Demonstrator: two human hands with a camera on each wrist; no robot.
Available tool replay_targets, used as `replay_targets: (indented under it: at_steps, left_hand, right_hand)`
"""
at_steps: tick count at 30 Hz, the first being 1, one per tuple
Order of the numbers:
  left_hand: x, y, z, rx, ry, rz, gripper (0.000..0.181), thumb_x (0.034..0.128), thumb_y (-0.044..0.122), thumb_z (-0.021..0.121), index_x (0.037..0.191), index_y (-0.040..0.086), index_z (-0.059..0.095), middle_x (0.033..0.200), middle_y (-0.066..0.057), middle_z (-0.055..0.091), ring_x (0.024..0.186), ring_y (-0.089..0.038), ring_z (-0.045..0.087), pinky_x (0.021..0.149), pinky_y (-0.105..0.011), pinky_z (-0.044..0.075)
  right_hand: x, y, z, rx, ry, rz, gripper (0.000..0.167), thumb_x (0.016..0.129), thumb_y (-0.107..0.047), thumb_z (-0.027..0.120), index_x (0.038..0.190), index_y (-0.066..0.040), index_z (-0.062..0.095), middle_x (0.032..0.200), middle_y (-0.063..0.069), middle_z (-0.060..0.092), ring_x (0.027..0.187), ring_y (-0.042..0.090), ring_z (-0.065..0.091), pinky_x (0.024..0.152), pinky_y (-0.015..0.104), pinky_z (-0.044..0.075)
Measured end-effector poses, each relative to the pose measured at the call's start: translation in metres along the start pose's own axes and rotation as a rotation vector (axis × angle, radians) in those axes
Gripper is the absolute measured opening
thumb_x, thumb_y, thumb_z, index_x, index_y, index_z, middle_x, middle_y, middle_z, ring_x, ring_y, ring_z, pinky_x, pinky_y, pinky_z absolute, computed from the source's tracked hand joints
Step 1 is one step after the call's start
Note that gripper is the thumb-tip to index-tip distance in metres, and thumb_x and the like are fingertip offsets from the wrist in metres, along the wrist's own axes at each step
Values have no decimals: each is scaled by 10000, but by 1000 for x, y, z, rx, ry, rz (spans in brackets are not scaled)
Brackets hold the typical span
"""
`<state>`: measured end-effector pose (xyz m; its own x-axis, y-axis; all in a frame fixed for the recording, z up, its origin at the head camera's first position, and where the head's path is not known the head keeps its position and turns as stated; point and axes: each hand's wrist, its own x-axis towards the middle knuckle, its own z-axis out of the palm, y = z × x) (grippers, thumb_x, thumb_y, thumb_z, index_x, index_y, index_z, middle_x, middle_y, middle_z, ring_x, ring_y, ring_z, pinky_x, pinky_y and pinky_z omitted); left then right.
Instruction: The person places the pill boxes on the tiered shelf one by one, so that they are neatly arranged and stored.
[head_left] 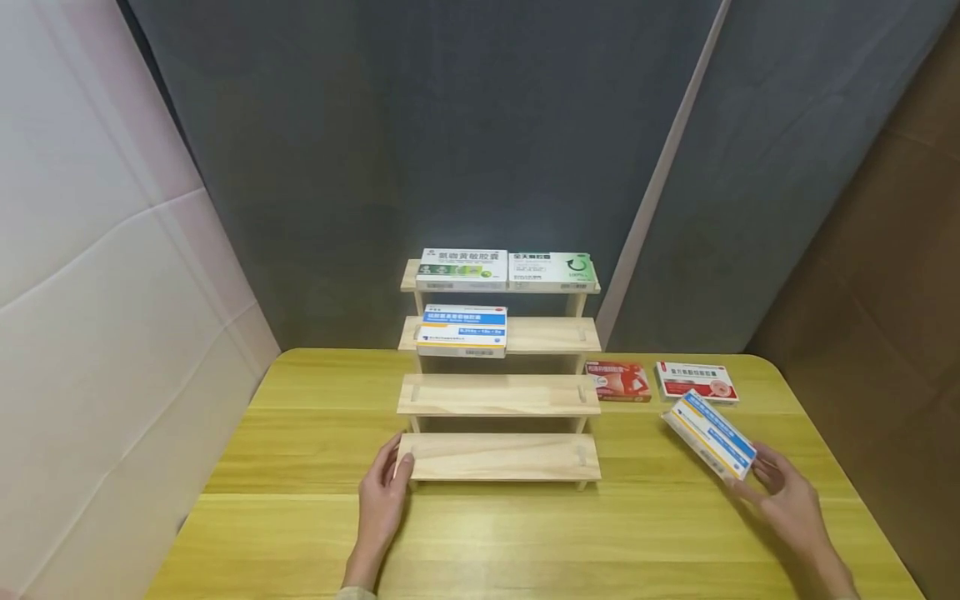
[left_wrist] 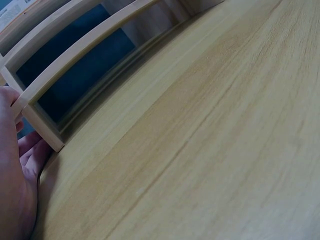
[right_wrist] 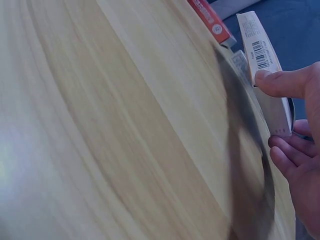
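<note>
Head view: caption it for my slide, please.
The right hand holds a blue-and-white box; the left hand grips a four-tier wooden rack.

A yellowish wood-grained surface (head_left: 495,550) with rounded far corners spreads across the scene, a soft sheen on its near part. Beyond its far edge hangs a dark grey curtain (head_left: 300,167); right of centre, a pale strip (head_left: 663,171) slants down it toward the left. A creased whitish sheet (head_left: 90,242), tinged pink, lines the left side; a brown panel (head_left: 862,283) lines the right.

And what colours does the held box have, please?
The box is white with blue and yellow bands, clearest in the head view.
</note>
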<state>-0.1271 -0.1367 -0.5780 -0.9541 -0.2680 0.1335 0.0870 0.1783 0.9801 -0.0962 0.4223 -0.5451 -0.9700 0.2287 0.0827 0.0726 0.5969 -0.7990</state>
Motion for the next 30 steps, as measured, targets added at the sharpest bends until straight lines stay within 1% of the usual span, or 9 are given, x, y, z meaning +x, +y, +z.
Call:
replay_targets:
  at_steps: [7,16,24,27,30]
  left_hand:
    - [0,1,-1,7,-1,-11,434,1020,146,615,1432,25,550,1339,-224,633,1103,128,544,1032,-30,399]
    - [-1,2,-1,13,-9,-15,437,1025,165,612,1440,43,548,1352,-214,629,1111,120,542,1034,-33,399]
    - [0,1,0,-1,-16,-17,444,1024,156,611,1443,28,540,1356,-220,622,1118,114,543,1035,-27,397]
    - [0,2,-1,14,-12,-12,440,1026,161,610,1442,34,543,1357,-215,625,1118,118,539,1034,-21,391]
    - [0,2,0,19,-11,-10,436,1024,163,613,1438,40,549,1353,-207,630,1115,120,539,1035,-20,388]
  right_hand:
    - [2,-8,7,24,19,0,843,843,-226,849,1485,80,397,1418,372,502,996,-291,400,850,-46,430]
    - [0,-18,16,78,44,5,836,855,-195,836,1515,41,381,1428,353,500,1021,-255,465,876,-4,465]
    - [-2,-29,21,100,63,-45,825,849,-151,837,1519,25,388,1439,337,504,1065,-231,486,898,16,480]
    - [-2,-35,23,96,69,-65,824,847,-146,838,1517,27,390,1447,332,501,1077,-230,480,910,17,475]
    - [-3,-40,22,76,84,-77,824,847,-150,838,1516,29,391,1451,326,500,1081,-238,470,925,10,461]
